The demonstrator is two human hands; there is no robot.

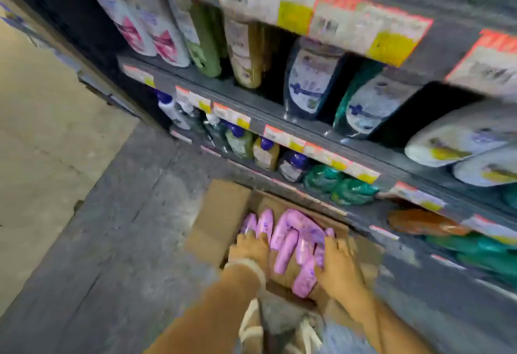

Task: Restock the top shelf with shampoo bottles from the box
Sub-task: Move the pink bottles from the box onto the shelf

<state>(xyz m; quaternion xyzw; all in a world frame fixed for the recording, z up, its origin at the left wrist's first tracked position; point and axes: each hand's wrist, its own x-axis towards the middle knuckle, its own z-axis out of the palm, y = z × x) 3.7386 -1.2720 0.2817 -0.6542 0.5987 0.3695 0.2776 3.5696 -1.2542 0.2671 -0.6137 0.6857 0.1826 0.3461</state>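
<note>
With your left hand point(250, 247) at nine o'clock and right hand point(337, 262) at three, both down on the pink shampoo bottles point(291, 237) in the box point(221, 213), though blur hides any grip, a loose grab could spill them.

there is only one view, from a camera on the person's head. it looks forward and steeply down, from above, at an open cardboard box point(221, 213) on the grey floor point(117, 227), near the lower middle of the picture. the store shelves point(293, 127) run tilted across the upper right, close to the lens. the wide angle bends the edges and everything is blurred.
</note>
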